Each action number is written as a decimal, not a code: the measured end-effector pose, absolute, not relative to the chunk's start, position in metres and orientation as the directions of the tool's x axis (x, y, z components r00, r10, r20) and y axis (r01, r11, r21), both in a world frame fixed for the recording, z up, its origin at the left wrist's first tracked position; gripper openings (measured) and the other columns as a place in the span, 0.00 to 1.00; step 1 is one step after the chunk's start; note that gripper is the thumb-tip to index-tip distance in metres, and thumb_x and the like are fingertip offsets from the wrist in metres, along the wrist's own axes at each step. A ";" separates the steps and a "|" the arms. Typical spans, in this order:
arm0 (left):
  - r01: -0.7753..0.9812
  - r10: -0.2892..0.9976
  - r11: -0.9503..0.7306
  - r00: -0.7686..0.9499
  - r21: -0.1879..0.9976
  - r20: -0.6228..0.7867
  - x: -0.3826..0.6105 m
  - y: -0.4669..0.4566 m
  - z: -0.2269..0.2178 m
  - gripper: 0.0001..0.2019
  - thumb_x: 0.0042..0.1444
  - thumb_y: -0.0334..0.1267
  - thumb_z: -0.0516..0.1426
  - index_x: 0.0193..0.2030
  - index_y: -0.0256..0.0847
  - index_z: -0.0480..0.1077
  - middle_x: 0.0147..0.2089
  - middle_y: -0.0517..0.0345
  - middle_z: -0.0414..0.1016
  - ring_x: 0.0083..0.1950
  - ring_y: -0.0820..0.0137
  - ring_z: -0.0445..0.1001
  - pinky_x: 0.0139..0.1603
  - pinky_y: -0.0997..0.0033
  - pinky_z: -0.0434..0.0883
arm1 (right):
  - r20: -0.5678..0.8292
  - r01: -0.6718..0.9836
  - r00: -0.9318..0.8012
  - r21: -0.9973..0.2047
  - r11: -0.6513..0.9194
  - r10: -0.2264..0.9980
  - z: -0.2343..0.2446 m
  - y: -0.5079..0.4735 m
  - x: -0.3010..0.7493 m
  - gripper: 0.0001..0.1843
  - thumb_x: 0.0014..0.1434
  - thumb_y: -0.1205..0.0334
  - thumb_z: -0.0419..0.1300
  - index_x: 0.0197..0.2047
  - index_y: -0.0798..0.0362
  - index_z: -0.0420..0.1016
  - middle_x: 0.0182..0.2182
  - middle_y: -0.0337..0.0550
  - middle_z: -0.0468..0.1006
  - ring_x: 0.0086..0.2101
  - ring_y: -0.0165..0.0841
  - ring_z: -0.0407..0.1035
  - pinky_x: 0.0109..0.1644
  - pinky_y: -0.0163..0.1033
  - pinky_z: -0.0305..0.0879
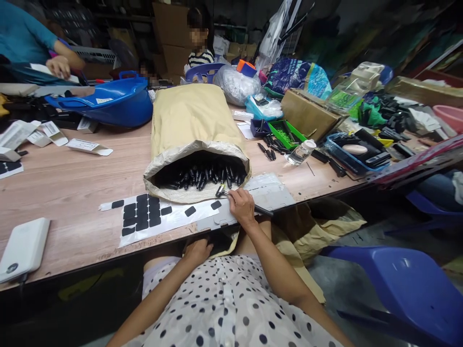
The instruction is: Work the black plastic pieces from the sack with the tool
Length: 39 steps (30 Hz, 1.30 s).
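Wood-grain table fills the space ahead of both hands, its front edge under the right forearm and above the left hand. Blue plastic chair, low and well off to the right of the right hand. Big brown paper sack lies on the table just beyond the right hand, mouth facing the wearer. Blue basin, far ahead and left of the left hand. Second brown sack, in the lap beside the left hand. White sheet with black stickers, on the table left of the right hand. White boxy device, well left of both hands. Right hand: fingers closed round a small hammer-like tool, head at the sack's lower lip, black handle out the other side. Left hand: below the table edge, fingers curled, dim there, can't tell if it grips anything. Slim black pieces, heaped inside the sack mouth, just past the tool head.
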State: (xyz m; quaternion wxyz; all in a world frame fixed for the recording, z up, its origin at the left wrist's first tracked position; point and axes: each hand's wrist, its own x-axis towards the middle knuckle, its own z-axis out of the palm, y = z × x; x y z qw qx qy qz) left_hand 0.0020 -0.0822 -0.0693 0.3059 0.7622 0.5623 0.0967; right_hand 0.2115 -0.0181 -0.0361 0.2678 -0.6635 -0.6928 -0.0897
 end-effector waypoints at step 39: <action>0.820 0.966 -0.254 0.190 0.513 0.174 0.003 -0.010 -0.005 0.08 0.53 0.43 0.64 0.39 0.46 0.74 0.38 0.56 0.76 0.43 0.61 0.73 0.45 0.66 0.69 | 0.481 0.968 0.025 -0.230 0.099 0.876 -0.037 -0.018 0.211 0.11 0.66 0.64 0.55 0.44 0.49 0.79 0.36 0.46 0.73 0.38 0.39 0.63 0.41 0.40 0.57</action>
